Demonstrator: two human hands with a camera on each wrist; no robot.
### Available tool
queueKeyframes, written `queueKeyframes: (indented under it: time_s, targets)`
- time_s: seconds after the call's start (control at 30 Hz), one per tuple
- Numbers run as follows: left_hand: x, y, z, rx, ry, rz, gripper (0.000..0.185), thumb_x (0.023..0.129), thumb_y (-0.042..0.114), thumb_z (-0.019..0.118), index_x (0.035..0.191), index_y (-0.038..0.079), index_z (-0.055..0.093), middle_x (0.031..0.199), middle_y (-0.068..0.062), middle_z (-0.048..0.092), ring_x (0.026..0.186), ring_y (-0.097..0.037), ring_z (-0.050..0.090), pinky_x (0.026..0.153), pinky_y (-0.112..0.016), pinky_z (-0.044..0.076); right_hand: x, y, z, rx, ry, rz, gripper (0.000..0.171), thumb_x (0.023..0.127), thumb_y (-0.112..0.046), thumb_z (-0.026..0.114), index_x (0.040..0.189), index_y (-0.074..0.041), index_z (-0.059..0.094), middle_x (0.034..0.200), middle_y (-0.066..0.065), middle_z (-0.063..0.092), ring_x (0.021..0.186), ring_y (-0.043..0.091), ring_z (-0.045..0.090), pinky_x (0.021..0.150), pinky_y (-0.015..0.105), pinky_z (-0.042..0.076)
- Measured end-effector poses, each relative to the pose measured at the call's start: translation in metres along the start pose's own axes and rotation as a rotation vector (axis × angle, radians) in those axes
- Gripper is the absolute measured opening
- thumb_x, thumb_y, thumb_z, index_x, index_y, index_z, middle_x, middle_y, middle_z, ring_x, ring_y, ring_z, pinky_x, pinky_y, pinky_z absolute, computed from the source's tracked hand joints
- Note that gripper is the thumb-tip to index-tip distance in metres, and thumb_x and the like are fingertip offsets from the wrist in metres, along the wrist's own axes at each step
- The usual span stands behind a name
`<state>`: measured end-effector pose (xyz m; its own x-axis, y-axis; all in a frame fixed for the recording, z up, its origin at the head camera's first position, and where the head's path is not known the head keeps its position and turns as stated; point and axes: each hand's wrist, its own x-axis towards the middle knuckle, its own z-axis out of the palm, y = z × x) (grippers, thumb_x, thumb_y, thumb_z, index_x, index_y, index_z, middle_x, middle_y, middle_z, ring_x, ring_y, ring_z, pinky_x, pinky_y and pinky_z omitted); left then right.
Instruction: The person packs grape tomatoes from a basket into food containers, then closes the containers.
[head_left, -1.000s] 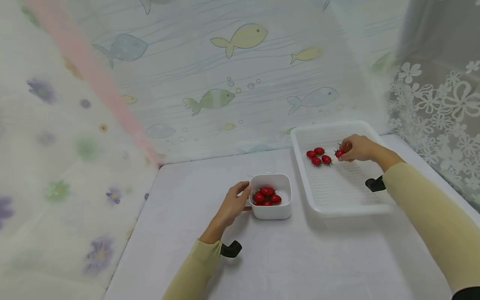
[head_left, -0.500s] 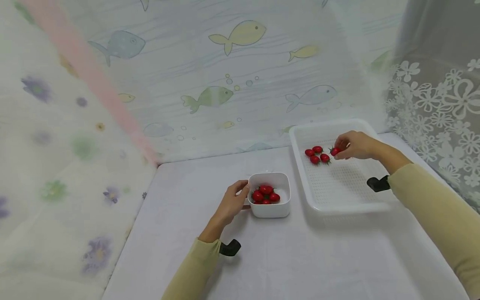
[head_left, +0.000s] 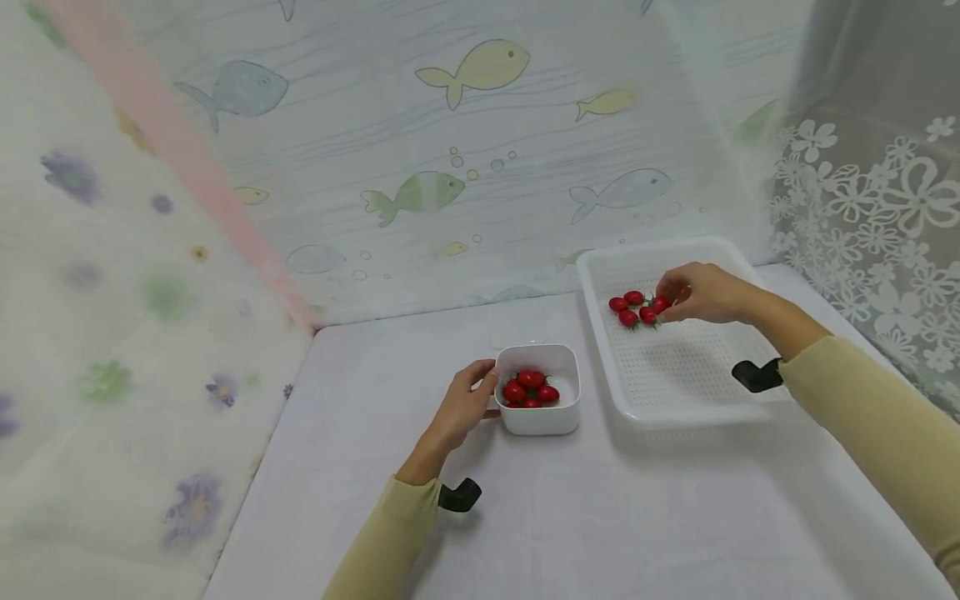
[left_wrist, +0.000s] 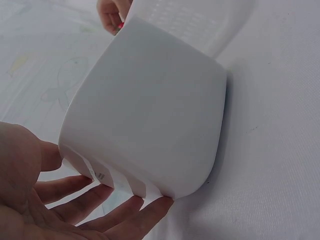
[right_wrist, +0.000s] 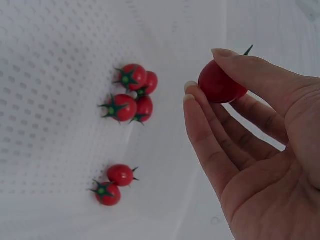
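Observation:
In the head view a white box [head_left: 540,422] with several cherry tomatoes [head_left: 532,379] inside stands left of the white basket [head_left: 622,400]. My left hand [head_left: 461,407] holds the box at its left side, thumb near the rim; in the left wrist view its fingertips [left_wrist: 107,189] meet the outer wall. Over the basket, my right hand [head_left: 705,292] pinches a cherry tomato [right_wrist: 218,82] between thumb and fingers, as the right wrist view shows. Beside it in the basket lie several other tomatoes [head_left: 628,319] with green stems, grouped toward the left. The right hand partly covers that group.
White cloth covers the table [head_left: 570,517]. Behind it hangs a fish-print curtain [head_left: 427,196], with a flower-print sheet [head_left: 150,333] at the left. Lace fabric [head_left: 862,192] hangs at the right, close beyond the basket. A narrow strip of table separates box and basket.
My right hand has carried its tomato a little to the left, from apart to right beside the others in the basket. The left hand and the box stay put; the head view shifts slightly.

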<state>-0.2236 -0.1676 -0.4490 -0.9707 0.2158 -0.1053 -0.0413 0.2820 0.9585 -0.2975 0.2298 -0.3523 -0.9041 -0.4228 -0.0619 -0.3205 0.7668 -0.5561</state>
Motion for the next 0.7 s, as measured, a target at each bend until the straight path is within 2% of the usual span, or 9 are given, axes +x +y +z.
queueKeyframes:
  time_s: [0.23,0.43,0.7]
  targets:
    - [-0.008,0.006,0.002,-0.003,0.006,-0.009,0.043,0.11,0.026,0.048,0.147,0.004,0.049,0.155,-0.019,0.044,0.132,-0.04,0.054,0.086,-0.043,0.063,-0.009,-0.014,0.002,0.059,-0.019,-0.049,0.026,0.09,-0.016,0.08,0.108,-0.001,0.069,0.104,0.009,0.071,0.095,0.025,0.069,0.076,0.033,0.058]
    - [-0.016,0.009,0.008,-0.001,0.019,-0.016,0.044,0.11,0.027,0.049,0.147,0.004,0.049,0.155,-0.019,0.044,0.132,-0.04,0.054,0.086,-0.043,0.063,-0.018,-0.024,0.004,0.073,-0.033,-0.081,0.024,0.09,-0.014,0.08,0.108,-0.002,0.07,0.105,0.01,0.07,0.096,0.028,0.07,0.079,0.036,0.061]
    - [-0.026,0.013,0.015,0.005,0.04,-0.027,0.044,0.11,0.026,0.049,0.148,0.004,0.049,0.155,-0.018,0.044,0.132,-0.04,0.054,0.085,-0.043,0.063,-0.027,-0.035,0.007,0.08,-0.043,-0.103,0.024,0.088,-0.014,0.081,0.107,-0.004,0.07,0.106,0.008,0.069,0.096,0.025,0.07,0.081,0.038,0.061]
